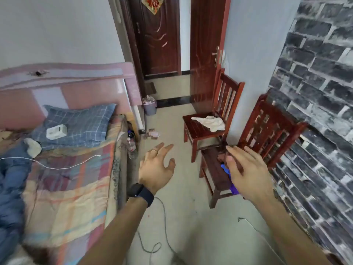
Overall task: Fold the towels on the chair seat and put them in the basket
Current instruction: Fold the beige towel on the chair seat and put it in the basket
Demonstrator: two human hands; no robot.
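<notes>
Where the right hand (246,173) hovers, perhaps towels (224,167) near seat (212,169) edge.

black wristwatch (141,192), perhaps gold ring (154,150)

Just one view, from up on the person's head, looking forward and down into a bedroom. Very wide, with bent lines near the edges. Closest at the bottom: two arms reaching out, with the left hand (156,165) and the right hand (246,169) near the middle. Under the right hand, the near chair (212,169); behind it, the far chair (196,129). Along the left edge, the bed (66,178); along the right, the brick wall (315,92); far off at the top, the dark door (156,39).
</notes>
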